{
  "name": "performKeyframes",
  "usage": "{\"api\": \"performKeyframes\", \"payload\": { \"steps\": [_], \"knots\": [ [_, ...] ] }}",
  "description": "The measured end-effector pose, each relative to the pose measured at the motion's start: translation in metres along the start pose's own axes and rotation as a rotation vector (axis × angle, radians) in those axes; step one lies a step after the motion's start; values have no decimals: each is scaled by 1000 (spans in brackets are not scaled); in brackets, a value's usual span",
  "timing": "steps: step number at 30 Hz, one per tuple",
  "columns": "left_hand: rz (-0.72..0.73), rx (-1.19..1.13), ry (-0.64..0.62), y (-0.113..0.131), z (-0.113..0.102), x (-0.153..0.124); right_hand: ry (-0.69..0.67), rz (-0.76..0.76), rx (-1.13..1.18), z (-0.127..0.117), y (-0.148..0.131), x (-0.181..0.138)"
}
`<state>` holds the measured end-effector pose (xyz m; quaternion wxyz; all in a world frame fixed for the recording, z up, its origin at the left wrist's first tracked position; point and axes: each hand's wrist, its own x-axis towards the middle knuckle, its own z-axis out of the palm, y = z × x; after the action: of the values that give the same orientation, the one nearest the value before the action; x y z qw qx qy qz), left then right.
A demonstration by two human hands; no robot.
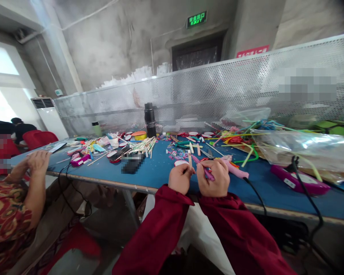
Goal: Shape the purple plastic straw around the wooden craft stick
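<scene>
Now, both hands are together at the near edge of the blue desk [154, 172], and the work looks to be at the fiddly, fingertip stage. The right hand [215, 177] has its grip pinching a thin pink strip [204, 170], which slants up and away across the knuckles, just above the desk edge. The left hand [180, 178] is curled shut right beside it, thumb toward the strip's far end (whether it actually has hold of that end, I cannot tell).

By my reading this is shaping or fitting a small piece. Any next move on it calls for a firm pinch and small, controlled motion, because the strip looks slim, bendy and easy to kink.

Just beside the right hand lies a pink glue gun [235, 169], smooth moulded plastic, with its black cord [255, 193] trailing over the edge. A purple glue gun [296, 182] sits well apart to the right, below a crinkled clear plastic bag [304, 147].

Further back there are pale wooden sticks [143, 145] in a loose heap, tiny coloured bands [177, 154] scattered flat, and a matt black bottle [150, 119] upright against the perforated metal screen [218, 91]. Off to the left, a co-worker's hand [38, 160] rests at the desk's corner.
</scene>
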<state>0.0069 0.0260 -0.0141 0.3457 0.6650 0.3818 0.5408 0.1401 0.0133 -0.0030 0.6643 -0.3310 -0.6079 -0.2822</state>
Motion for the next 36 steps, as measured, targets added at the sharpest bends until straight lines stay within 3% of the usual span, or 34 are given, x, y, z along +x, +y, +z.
{"api": "performKeyframes", "payload": {
  "steps": [36],
  "knots": [
    [-3, 2, 13, -1, 0, 0, -26, 0, 18, 0, 0, -2]
  ]
}}
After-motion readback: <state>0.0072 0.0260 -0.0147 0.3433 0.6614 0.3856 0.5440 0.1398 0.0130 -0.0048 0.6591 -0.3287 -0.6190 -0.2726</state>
